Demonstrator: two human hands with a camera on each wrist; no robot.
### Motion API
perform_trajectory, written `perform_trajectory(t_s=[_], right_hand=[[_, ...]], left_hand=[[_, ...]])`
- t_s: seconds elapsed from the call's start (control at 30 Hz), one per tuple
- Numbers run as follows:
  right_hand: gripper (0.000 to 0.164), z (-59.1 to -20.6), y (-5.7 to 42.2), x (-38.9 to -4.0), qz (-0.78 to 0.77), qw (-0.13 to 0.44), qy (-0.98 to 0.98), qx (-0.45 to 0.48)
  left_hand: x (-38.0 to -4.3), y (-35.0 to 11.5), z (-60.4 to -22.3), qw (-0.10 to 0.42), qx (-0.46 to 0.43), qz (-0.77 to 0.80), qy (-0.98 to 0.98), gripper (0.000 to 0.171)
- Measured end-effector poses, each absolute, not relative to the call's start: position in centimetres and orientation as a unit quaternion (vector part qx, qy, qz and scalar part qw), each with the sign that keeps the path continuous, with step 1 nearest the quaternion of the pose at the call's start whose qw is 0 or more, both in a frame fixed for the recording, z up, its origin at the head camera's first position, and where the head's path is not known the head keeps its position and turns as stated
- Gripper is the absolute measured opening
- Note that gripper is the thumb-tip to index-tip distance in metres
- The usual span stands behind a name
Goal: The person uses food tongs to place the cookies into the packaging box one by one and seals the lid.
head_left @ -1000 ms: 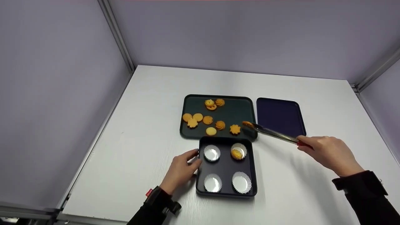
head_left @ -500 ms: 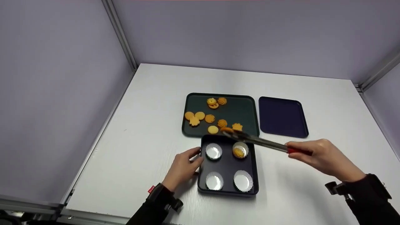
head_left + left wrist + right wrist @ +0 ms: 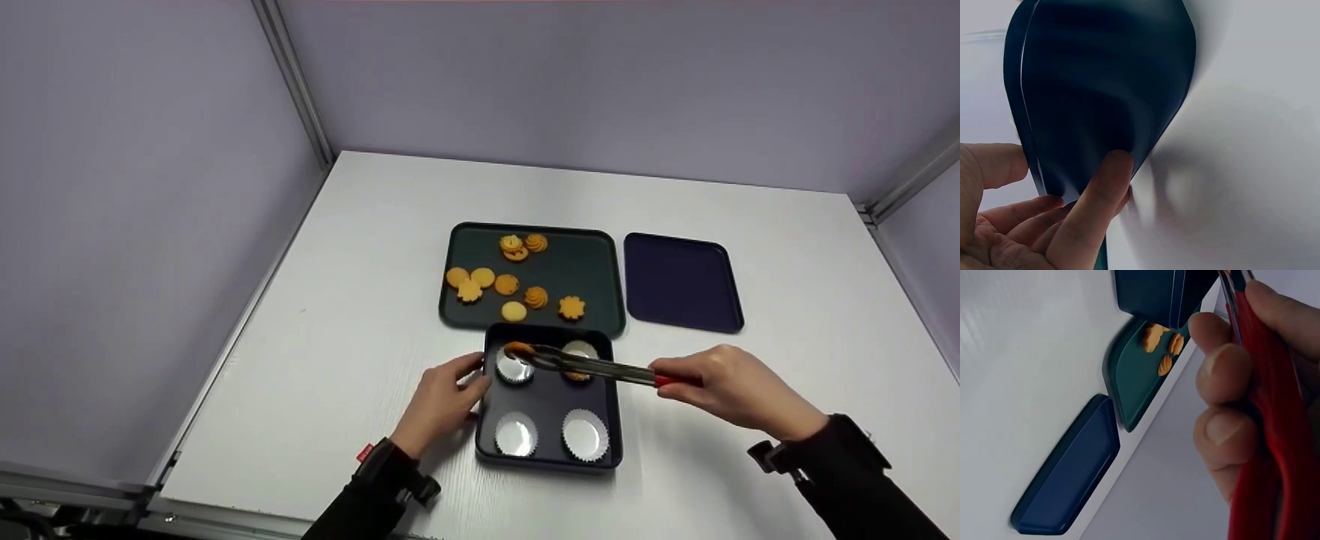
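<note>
My right hand [image 3: 739, 391] grips metal tongs [image 3: 607, 367] by their red handles [image 3: 1269, 394]. At the tongs' tips is a brown cookie [image 3: 517, 349], over the far left white paper cup [image 3: 512, 373]. Several such cups sit in a deep dark blue box [image 3: 546, 401]. The far right cup [image 3: 579, 348] lies partly behind the tongs, with a yellowish cookie in it. My left hand [image 3: 441, 403] rests at the box's left side. In the left wrist view, straight fingers [image 3: 1092, 214] touch the box's outer wall [image 3: 1106, 67], the thumb near its rim.
Beyond the box lies a dark green tray [image 3: 589, 259] bearing several cookies [image 3: 507, 284], some flower-shaped, round or swirled. To its right is a smaller navy tray [image 3: 682, 283]. Everything stands on a white table [image 3: 360, 247] with grey panels behind and at the sides.
My right hand has carried the tongs and cookie leftward, from over the green tray's right end to above the far left cup. My left hand stays at the box's side.
</note>
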State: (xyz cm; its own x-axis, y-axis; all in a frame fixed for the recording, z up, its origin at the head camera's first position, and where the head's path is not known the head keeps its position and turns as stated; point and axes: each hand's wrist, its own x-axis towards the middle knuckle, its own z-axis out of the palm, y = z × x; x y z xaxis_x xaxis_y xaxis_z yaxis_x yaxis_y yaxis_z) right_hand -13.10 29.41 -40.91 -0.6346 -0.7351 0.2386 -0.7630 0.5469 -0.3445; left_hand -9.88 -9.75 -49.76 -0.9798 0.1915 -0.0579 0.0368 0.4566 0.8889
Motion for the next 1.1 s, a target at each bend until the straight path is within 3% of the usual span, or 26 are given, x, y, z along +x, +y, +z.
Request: perform_trajectory(t_s=[0.2,0.6,1.1], right_hand=[[0.017,-41.0,28.5,-13.4,0.203,0.015,-0.884,0.421],[0.022,-41.3,27.9,-13.7,0.204,-0.003,-0.886,0.416],[0.008,-41.1,28.2,-13.6,0.222,-0.022,-0.887,0.404]], left_hand=[[-9.7,-9.8,-49.8,0.088,0.063,0.531,0.84,0.047],[-9.6,-9.7,-49.7,0.069,0.07,0.516,0.851,0.045],[-9.7,-9.7,-49.8,0.061,0.068,0.512,0.854,0.045]])
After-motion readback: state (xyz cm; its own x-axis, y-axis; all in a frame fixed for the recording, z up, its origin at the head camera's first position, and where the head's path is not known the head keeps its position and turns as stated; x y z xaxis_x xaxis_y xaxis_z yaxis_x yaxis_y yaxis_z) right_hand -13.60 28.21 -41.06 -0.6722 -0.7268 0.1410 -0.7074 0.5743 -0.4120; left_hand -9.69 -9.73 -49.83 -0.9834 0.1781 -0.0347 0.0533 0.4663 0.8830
